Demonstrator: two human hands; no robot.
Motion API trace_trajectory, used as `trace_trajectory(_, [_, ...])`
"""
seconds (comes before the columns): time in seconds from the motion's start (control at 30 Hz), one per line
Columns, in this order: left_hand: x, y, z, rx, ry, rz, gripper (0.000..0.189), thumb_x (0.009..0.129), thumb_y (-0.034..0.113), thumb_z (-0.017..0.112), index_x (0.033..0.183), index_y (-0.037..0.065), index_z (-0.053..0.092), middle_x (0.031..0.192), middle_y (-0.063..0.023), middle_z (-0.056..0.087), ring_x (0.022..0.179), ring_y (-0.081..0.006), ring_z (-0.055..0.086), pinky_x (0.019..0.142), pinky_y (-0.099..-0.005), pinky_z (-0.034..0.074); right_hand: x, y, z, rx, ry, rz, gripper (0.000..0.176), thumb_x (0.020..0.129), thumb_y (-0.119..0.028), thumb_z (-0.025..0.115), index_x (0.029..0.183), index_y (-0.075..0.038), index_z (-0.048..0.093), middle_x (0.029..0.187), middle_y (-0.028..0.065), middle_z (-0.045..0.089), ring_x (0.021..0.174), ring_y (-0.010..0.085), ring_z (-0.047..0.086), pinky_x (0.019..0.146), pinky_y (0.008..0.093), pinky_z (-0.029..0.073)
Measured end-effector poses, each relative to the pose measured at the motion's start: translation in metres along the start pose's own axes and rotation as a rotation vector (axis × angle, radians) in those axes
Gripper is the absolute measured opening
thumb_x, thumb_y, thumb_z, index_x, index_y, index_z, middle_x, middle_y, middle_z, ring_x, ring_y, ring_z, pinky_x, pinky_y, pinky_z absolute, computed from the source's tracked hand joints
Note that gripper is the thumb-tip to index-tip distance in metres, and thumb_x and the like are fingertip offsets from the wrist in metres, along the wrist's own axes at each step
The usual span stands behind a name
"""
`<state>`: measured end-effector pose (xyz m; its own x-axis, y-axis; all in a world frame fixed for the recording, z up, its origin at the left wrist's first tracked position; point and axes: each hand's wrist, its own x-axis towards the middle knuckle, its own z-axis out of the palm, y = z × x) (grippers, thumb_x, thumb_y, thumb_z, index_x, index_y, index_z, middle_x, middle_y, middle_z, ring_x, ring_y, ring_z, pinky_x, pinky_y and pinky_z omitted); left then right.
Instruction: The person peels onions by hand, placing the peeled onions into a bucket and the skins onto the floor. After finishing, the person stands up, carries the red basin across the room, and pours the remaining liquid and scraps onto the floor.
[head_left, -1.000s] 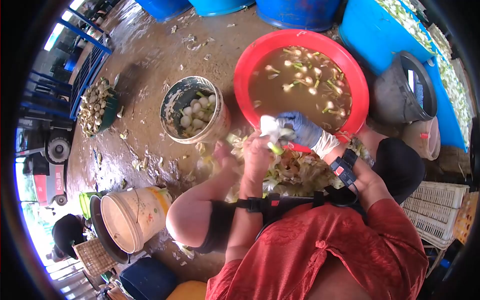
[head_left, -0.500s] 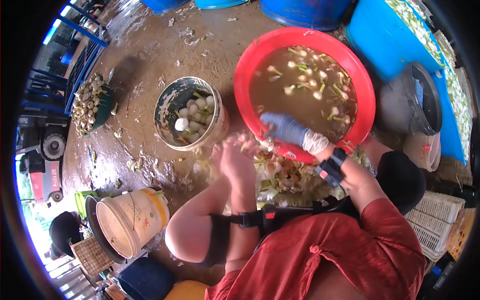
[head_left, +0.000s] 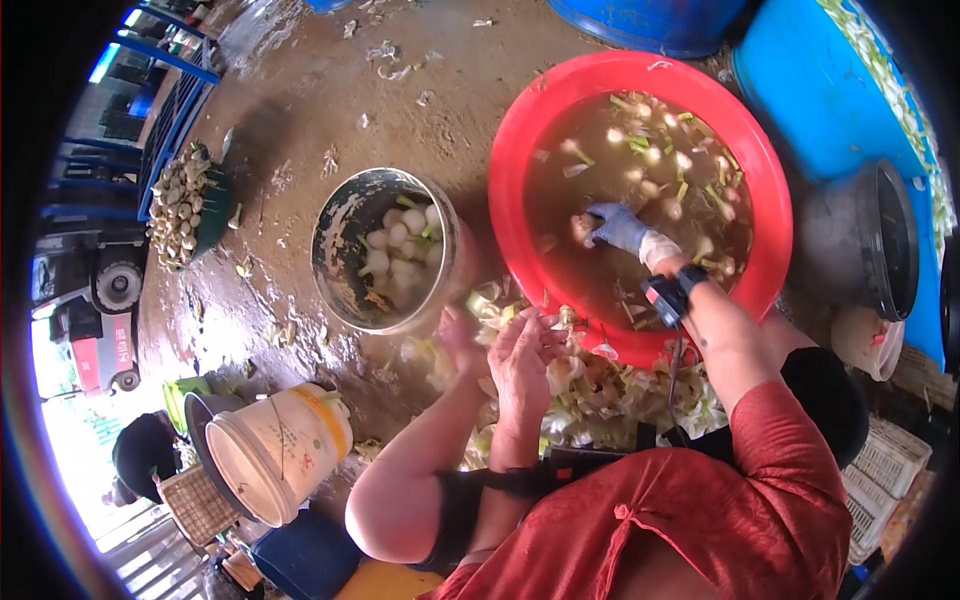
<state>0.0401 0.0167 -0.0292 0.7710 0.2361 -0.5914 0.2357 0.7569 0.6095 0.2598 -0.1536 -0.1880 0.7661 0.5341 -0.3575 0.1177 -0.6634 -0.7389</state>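
My right hand (head_left: 620, 228), in a blue glove, reaches over the red basin (head_left: 778, 225). Its fingers are closed on a brownish onion bulb (head_left: 583, 229) at the surface of the murky water. Several pale onions with green stalks (head_left: 683, 160) float beyond it. Bare and held in front of the basin's near rim, my left hand (head_left: 522, 355) has its fingers loosely bent and apart, with nothing visible in them. Below it lies a heap of peeled onion skins (head_left: 600, 400). A bucket of peeled white onions (head_left: 400, 245) stands to the left of the basin.
A green container heaped with onions (head_left: 178, 215) stands at far left. Stacked pale buckets (head_left: 285, 450) lie near my left knee. To the right are a black bucket (head_left: 850, 240), a blue tub (head_left: 810, 85) and a white crate (head_left: 880, 475). Scraps litter the wet floor.
My right hand has moved from the basin's near-left side farther over the water and now grips an onion bulb. My left hand has shifted right, away from my foot. The view has shifted slightly.
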Motion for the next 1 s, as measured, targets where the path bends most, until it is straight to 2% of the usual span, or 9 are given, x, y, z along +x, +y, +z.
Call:
trace_trajectory(0.1, [-0.002, -0.003, -0.004, 0.101, 0.021, 0.001, 0.023, 0.091, 0.014, 0.053, 0.11, 0.002, 0.052, 0.097, -0.0109, 0.06, 0.08, -0.0197, 0.061, 0.066, -0.0298, 0.051, -0.052, -0.058, 0.002, 0.73, -0.016, -0.157, 0.055, 0.071, -0.005, 0.07, 0.124, -0.006, 0.052, 0.116, 0.003, 0.057, 0.107, 0.0143, 0.053, 0.094, 0.0296, 0.043])
trace_trajectory(0.27, [-0.021, 0.006, 0.017, 0.175, 0.008, 0.065, 0.032, 0.093, 0.017, 0.051, 0.12, 0.0, 0.047, 0.102, -0.0113, 0.059, 0.083, -0.019, 0.06, 0.07, -0.0308, 0.051, -0.12, -0.13, 0.015, 1.024, -0.156, -0.302, 0.063, 0.075, -0.013, 0.072, 0.132, -0.009, 0.045, 0.128, 0.0008, 0.05, 0.116, 0.0134, 0.046, 0.099, 0.0317, 0.038])
trace_trajectory(0.4, [-0.034, 0.01, 0.019, 0.053, -0.237, 0.19, 0.032, 0.092, 0.015, 0.051, 0.119, -0.001, 0.048, 0.107, -0.0114, 0.059, 0.086, -0.0185, 0.061, 0.073, -0.032, 0.051, -0.152, -0.154, 0.019, 0.738, -0.15, -0.474, 0.062, 0.078, -0.016, 0.07, 0.133, -0.009, 0.043, 0.13, 0.0011, 0.049, 0.118, 0.0149, 0.046, 0.1, 0.033, 0.037])
trace_trajectory(0.47, [-0.038, 0.009, 0.015, 0.031, -0.258, 0.241, 0.03, 0.091, 0.012, 0.052, 0.117, -0.002, 0.049, 0.107, -0.0109, 0.059, 0.086, -0.0176, 0.061, 0.072, -0.0313, 0.052, -0.164, -0.164, 0.016, 0.865, -0.181, -0.398, 0.059, 0.078, -0.012, 0.07, 0.131, -0.008, 0.045, 0.126, 0.0025, 0.051, 0.116, 0.0147, 0.047, 0.098, 0.0329, 0.039])
trace_trajectory(0.53, [-0.042, 0.009, 0.014, 0.019, -0.253, 0.246, 0.029, 0.089, 0.008, 0.055, 0.115, -0.002, 0.049, 0.104, -0.0113, 0.06, 0.086, -0.0174, 0.061, 0.072, -0.0305, 0.053, -0.173, -0.174, 0.012, 0.664, 0.054, -0.462, 0.052, 0.077, -0.01, 0.069, 0.125, -0.006, 0.05, 0.119, 0.0065, 0.057, 0.11, 0.0164, 0.052, 0.094, 0.0322, 0.041])
trace_trajectory(0.57, [-0.044, 0.007, 0.015, 0.029, -0.205, 0.302, 0.028, 0.087, 0.005, 0.057, 0.113, -0.001, 0.049, 0.102, -0.0114, 0.06, 0.086, -0.0176, 0.061, 0.072, -0.0303, 0.053, -0.174, -0.173, 0.017, 0.487, 0.258, -0.516, 0.04, 0.075, -0.008, 0.069, 0.113, -0.004, 0.059, 0.104, 0.0116, 0.063, 0.098, 0.0219, 0.06, 0.089, 0.0328, 0.045])
trace_trajectory(0.67, [-0.047, 0.002, 0.013, 0.011, -0.143, 0.386, 0.028, 0.082, -0.003, 0.06, 0.107, -0.001, 0.049, 0.096, -0.0115, 0.061, 0.082, -0.0177, 0.062, 0.069, -0.0297, 0.054, -0.189, -0.187, 0.011, 0.249, 0.38, -0.434, 0.031, 0.073, -0.006, 0.068, 0.103, -0.004, 0.063, 0.094, 0.0138, 0.064, 0.087, 0.0292, 0.062, 0.081, 0.0355, 0.047])
trace_trajectory(0.87, [-0.042, -0.008, 0.003, 0.251, -0.089, 0.554, 0.025, 0.079, -0.003, 0.064, 0.1, -0.001, 0.05, 0.085, -0.0082, 0.06, 0.071, -0.0124, 0.06, 0.064, -0.0256, 0.053, -0.202, -0.202, 0.005, -0.286, 0.461, -0.477, 0.014, 0.073, -0.017, 0.062, 0.082, -0.007, 0.064, 0.075, 0.0109, 0.062, 0.073, 0.0318, 0.059, 0.07, 0.0416, 0.046])
trace_trajectory(1.0, [-0.042, -0.013, -0.001, 0.397, -0.057, 0.641, 0.027, 0.076, -0.001, 0.067, 0.098, -0.001, 0.051, 0.081, -0.0055, 0.058, 0.067, -0.0097, 0.057, 0.062, -0.0242, 0.053, -0.202, -0.203, 0.009, -0.535, 0.46, -0.439, 0.014, 0.071, -0.022, 0.061, 0.075, -0.008, 0.061, 0.07, 0.0111, 0.06, 0.071, 0.031, 0.059, 0.07, 0.0428, 0.045])
